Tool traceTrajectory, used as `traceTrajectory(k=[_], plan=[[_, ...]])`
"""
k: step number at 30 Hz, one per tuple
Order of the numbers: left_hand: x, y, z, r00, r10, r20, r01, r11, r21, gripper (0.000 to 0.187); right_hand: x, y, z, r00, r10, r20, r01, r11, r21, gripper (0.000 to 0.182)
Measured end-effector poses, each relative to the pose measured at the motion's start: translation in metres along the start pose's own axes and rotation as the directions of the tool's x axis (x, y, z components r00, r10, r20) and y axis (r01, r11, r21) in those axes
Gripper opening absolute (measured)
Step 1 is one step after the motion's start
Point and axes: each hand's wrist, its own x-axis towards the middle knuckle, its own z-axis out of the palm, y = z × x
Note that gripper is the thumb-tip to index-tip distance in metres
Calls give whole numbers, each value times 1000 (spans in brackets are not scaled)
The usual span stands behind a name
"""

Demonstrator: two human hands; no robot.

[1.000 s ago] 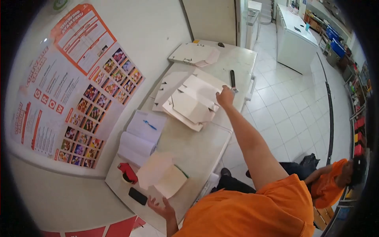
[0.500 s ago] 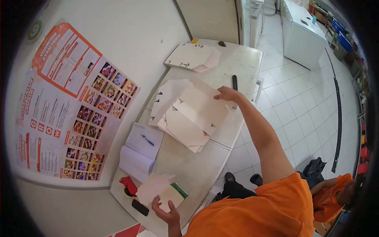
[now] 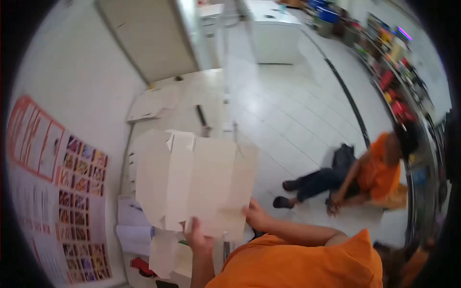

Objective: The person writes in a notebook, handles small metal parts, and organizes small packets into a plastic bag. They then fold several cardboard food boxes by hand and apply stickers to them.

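Note:
A flat, creased cardboard box blank is held up in front of me, above the table. My left hand grips its lower edge, with the thumb on the near face. My right hand is closed on its right edge near the lower corner. Behind the blank, more pale cardboard shows on the left, mostly hidden. Below my left hand, another cut cardboard piece lies on the table.
An open notebook, a red object and a black-handled tool lie on the table. More flat cardboard sits at its far end. A person in an orange shirt sits on the right. A white freezer stands beyond.
My right hand has brought a cardboard blank off the pile toward me. My left hand has risen from beside the cut piece to grip it. The view has swung right.

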Motion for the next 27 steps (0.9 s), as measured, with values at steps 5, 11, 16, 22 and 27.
traceTrajectory(k=[5, 11, 16, 22, 27], plan=[[-69, 20, -23, 946, -311, 91, 323, 875, -360, 59, -51, -73, -82, 718, -285, 635, -235, 760, 606, 90], [-135, 20, -52, 899, -350, 264, 362, 932, 4, 68, -177, -65, -95, 910, 142, 391, -86, 984, -158, 71], [-196, -44, -59, 781, -451, 432, 610, 696, -379, 66, -306, -31, -105, 995, -6, 95, 8, 1000, -13, 81], [-211, -27, -1, 639, -588, 495, 661, 750, 38, 73, -378, -10, -97, 932, -88, -353, 139, 983, 121, 74], [-231, -30, 19, 537, -557, 634, 687, 725, 56, 74, -419, -6, -52, 769, -369, -522, 135, 892, -432, 64]])
